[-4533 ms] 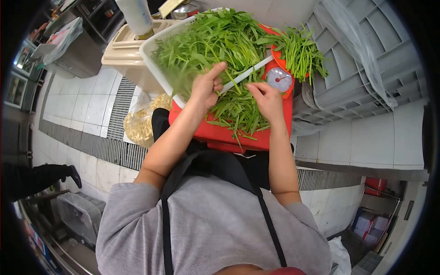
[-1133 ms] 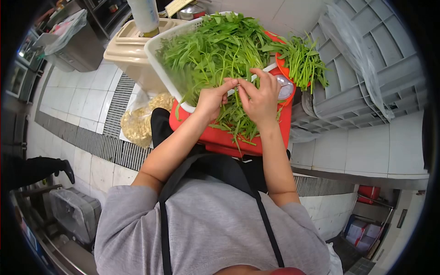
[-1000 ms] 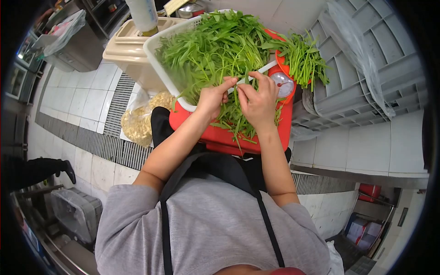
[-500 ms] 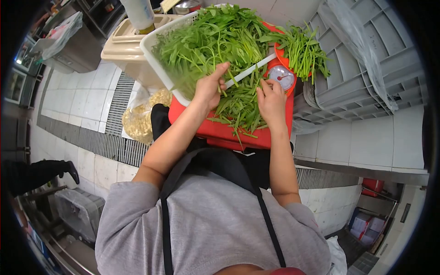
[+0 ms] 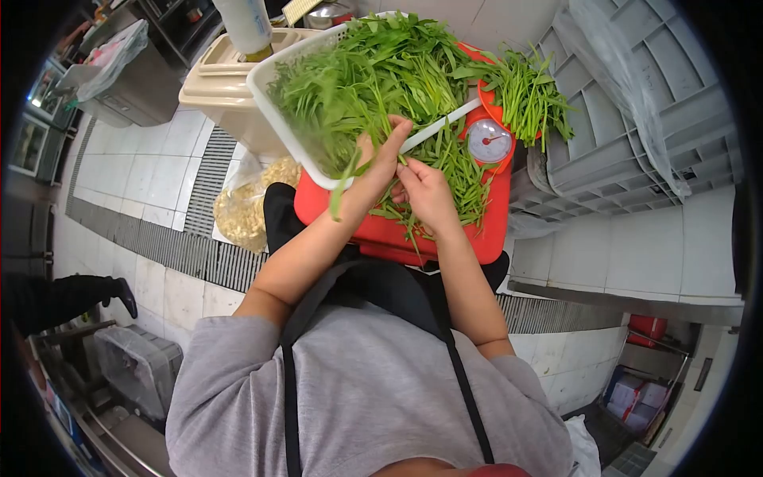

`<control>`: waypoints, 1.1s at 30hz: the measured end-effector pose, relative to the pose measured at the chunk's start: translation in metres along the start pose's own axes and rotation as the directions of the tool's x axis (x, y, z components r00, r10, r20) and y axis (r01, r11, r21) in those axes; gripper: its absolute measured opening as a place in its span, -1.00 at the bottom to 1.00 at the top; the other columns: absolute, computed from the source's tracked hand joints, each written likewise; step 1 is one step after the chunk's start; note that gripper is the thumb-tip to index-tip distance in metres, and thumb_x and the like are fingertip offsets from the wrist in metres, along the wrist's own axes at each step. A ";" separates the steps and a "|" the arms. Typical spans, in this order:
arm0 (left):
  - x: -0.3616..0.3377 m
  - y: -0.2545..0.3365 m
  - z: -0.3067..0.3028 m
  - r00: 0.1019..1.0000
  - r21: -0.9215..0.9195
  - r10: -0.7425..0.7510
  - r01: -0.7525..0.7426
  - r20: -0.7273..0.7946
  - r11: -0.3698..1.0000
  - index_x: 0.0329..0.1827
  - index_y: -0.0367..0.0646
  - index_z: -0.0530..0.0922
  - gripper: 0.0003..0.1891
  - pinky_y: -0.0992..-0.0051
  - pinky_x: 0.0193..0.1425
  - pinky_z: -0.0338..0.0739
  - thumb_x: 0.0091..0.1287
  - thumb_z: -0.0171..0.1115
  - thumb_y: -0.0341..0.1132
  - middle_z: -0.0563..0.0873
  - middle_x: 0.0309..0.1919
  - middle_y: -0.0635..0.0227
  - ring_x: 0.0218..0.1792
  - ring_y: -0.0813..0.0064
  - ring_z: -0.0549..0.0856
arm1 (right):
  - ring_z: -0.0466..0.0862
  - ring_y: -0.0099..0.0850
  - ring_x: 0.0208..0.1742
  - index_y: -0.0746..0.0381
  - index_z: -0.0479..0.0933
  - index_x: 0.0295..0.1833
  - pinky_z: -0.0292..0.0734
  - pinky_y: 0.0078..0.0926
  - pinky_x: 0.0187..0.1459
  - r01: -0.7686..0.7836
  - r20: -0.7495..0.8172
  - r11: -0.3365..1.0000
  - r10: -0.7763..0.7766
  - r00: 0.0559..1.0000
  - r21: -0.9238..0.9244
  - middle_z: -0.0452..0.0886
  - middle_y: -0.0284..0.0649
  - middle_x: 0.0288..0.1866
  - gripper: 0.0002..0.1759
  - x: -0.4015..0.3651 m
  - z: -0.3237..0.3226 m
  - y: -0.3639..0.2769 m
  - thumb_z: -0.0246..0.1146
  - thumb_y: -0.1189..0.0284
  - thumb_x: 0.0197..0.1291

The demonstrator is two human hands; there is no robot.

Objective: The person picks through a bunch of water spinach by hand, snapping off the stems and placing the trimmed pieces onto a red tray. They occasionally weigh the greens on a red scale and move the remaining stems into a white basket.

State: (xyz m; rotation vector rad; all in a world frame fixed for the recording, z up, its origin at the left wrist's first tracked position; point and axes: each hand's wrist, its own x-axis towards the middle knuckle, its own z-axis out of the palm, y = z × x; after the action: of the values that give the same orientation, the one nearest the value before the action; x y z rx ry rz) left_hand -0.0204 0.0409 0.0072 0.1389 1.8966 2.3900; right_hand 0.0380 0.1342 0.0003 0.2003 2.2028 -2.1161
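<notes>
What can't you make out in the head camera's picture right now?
All in the head view:
Left hand: its fingers are partly hidden by the greens.
Basket: its floor is hidden under the greens.
Scale dial: its numbers are too small to read.
Bottle: one end is cut off by the top edge.
Other person's leg: the rest of the person is lost in the dark left edge.

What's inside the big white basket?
Lots of leafy green stems are piled inside the white basket. They cover its bottom, so I can't see whether anything else lies underneath.
</notes>
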 end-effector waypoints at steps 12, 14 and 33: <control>-0.008 -0.022 0.023 0.942 -0.355 0.192 -0.085 0.276 0.931 0.07 -0.16 0.44 -0.66 0.46 0.17 0.25 0.36 -0.14 -0.20 0.53 0.00 0.27 0.06 0.42 0.45 | 0.36 -0.49 -0.02 0.21 0.38 -0.06 0.28 -0.47 0.03 0.293 -0.371 0.601 0.007 0.928 0.743 0.40 -0.28 -0.09 -0.68 0.017 0.026 -0.021 -0.09 0.22 0.27; -0.001 -0.022 0.017 0.931 -0.249 0.291 -0.235 0.220 0.940 0.08 -0.21 0.36 -0.66 0.48 0.14 0.26 0.34 -0.10 -0.22 0.54 -0.06 0.26 0.01 0.47 0.46 | 0.35 -0.50 -0.03 0.22 0.38 -0.10 0.28 -0.50 0.02 0.325 -0.377 0.657 -0.066 0.924 0.681 0.40 -0.30 -0.11 -0.69 0.019 0.025 -0.022 -0.10 0.23 0.28; -0.005 -0.013 -0.012 0.965 -0.260 -0.155 0.208 0.212 0.943 -0.07 -0.33 0.44 -0.64 0.63 -0.21 0.46 0.14 0.24 -0.31 0.63 -0.37 0.30 -0.36 0.59 0.58 | 0.53 -0.57 -0.61 0.37 0.43 -0.26 0.44 -0.67 -0.59 0.048 -0.143 0.998 -0.043 0.989 0.031 0.54 -0.23 -0.51 -0.79 -0.005 -0.011 -0.013 -0.06 0.46 0.21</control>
State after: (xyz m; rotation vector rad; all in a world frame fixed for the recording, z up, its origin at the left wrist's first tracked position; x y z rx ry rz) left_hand -0.0169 0.0314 -0.0080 0.1550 1.4074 2.3915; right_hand 0.0416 0.1448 0.0144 0.3159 2.2689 -2.2308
